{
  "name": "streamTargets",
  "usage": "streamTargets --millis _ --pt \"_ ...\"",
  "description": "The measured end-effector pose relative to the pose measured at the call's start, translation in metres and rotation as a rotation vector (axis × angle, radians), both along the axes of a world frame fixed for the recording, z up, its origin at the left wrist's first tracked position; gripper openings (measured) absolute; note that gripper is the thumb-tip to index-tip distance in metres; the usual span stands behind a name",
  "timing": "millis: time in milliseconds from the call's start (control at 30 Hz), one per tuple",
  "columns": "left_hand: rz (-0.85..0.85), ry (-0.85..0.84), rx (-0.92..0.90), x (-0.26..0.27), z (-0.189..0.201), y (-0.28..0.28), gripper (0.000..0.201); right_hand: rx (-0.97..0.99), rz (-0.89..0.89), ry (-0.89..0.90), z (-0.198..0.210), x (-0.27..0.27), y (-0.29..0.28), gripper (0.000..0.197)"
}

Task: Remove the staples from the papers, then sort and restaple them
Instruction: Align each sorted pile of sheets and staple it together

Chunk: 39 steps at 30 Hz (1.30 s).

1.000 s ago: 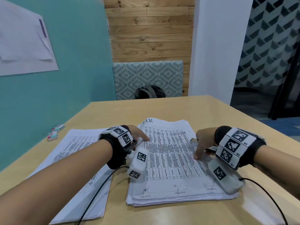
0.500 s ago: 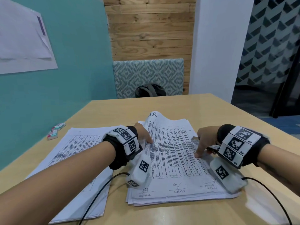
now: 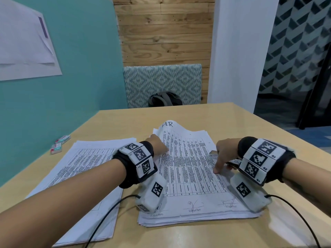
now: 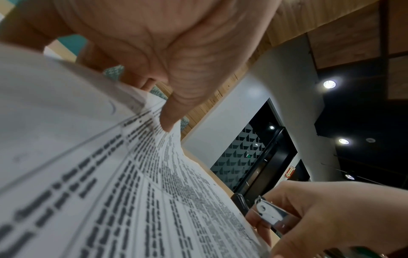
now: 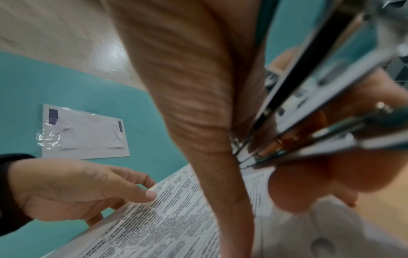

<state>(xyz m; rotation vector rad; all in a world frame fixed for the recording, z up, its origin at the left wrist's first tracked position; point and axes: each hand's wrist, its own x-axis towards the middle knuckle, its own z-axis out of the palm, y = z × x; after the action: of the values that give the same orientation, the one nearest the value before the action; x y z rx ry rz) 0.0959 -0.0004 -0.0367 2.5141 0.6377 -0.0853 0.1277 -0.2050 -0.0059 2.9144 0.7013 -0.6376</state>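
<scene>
Two stacks of printed papers lie on the table, a left stack (image 3: 80, 167) and a centre stack (image 3: 193, 178). My left hand (image 3: 163, 149) pinches the left edge of the centre stack's top sheet (image 4: 154, 165), thumb on top and fingers beneath, so the sheet bows upward at its far end. My right hand (image 3: 220, 163) grips a metal stapler (image 5: 320, 104) in its palm. Its index finger (image 3: 215, 170) points down and presses the sheet's right side. The stapler's nose (image 4: 271, 216) shows beside the paper's right edge. No staple is visible.
Small staple boxes (image 3: 60, 144) lie near the teal wall at the table's left edge. A patterned chair back (image 3: 162, 83) with a bag stands beyond the far edge. Cables trail from both wrist units toward me. The table (image 3: 197, 113) drops off at right.
My left hand has raised the left edge of the top sheet, and the sheet's far end now bows up higher. My right hand with the stapler has stayed in place.
</scene>
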Motion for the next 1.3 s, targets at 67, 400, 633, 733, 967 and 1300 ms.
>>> streamTargets --millis 67,400,633,733,967,1300 --pt "0.001 -0.073 -0.012 0.0 -0.001 -0.001 0.031 0.001 -0.001 -0.001 -0.001 0.001 0.001 0.04" --pt "0.068 0.168 -0.647 0.005 0.0 0.028 0.053 0.091 -0.046 0.019 -0.004 0.009 -0.007 0.037" --pt "-0.05 -0.004 -0.922 -0.004 0.001 0.028 0.027 0.245 -0.147 0.029 -0.001 0.018 -0.02 0.042" --pt "-0.162 -0.171 -1.054 -0.018 0.037 0.022 0.024 0.593 -0.284 -0.102 0.015 0.028 -0.032 0.042" --pt "-0.29 -0.915 -0.68 -0.048 0.113 -0.01 0.021 1.411 -0.191 -0.558 0.083 -0.002 -0.033 0.024" --pt "-0.297 -0.881 -0.631 -0.07 0.064 -0.022 0.029 1.191 -0.258 -0.608 0.032 -0.04 -0.04 0.022"
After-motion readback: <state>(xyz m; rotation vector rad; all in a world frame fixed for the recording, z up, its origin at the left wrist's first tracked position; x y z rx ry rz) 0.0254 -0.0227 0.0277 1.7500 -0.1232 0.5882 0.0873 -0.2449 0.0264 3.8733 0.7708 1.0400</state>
